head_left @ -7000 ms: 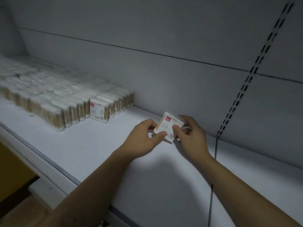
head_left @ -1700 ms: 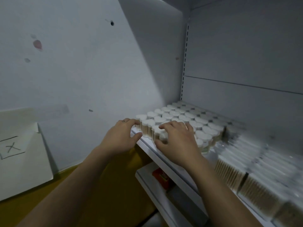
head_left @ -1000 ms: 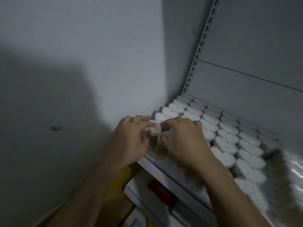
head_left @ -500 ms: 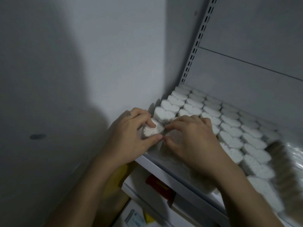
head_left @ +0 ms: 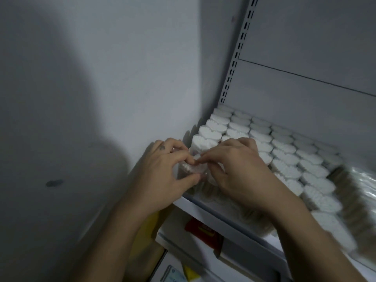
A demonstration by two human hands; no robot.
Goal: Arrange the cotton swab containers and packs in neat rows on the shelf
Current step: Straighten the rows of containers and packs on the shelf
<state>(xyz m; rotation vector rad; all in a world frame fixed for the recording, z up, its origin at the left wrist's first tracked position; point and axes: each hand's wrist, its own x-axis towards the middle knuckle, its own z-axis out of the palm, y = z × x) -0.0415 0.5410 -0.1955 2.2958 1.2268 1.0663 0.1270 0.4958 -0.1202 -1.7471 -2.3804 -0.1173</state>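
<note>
We had our left hand [head_left: 162, 176] and right hand [head_left: 238, 169] both curled round one container [head_left: 193, 169], pinching it at the shelf's [head_left: 223, 218] front left corner, right up against the rows [head_left: 284, 151] standing behind it.

The cotton swab container [head_left: 193, 169] in my left hand [head_left: 162, 180] is clear, smooth plastic. The rows of containers [head_left: 284, 157] show fuzzy white cotton tops over pale sticks that look wooden. The wrapped packs [head_left: 364, 186] wear shiny, crinkled film. The shelf [head_left: 213, 215] and slotted upright [head_left: 234, 64] look like matt painted metal. The wall [head_left: 122, 68] is matt and smooth.
</note>
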